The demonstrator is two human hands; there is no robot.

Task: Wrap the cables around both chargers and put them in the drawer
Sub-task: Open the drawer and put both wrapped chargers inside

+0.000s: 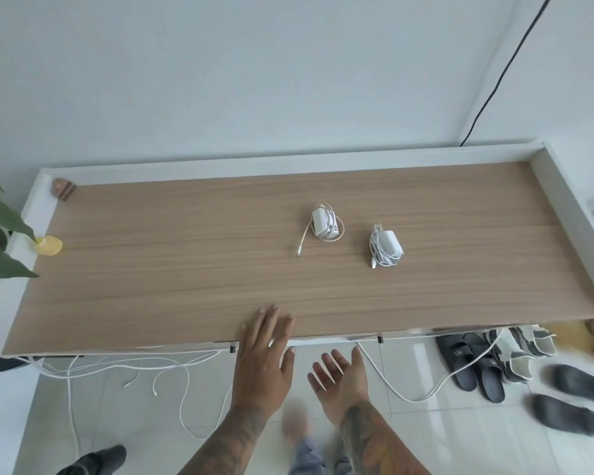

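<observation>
Both hands, left (263,354) and right (340,382), spread and empty, near two white cable-wrapped chargers (324,222).

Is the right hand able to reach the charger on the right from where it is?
Probably yes. The right hand is open and empty, just off the near edge of the desk. Only bare wood lies between it and the right charger, so reaching forward looks unobstructed.
</observation>
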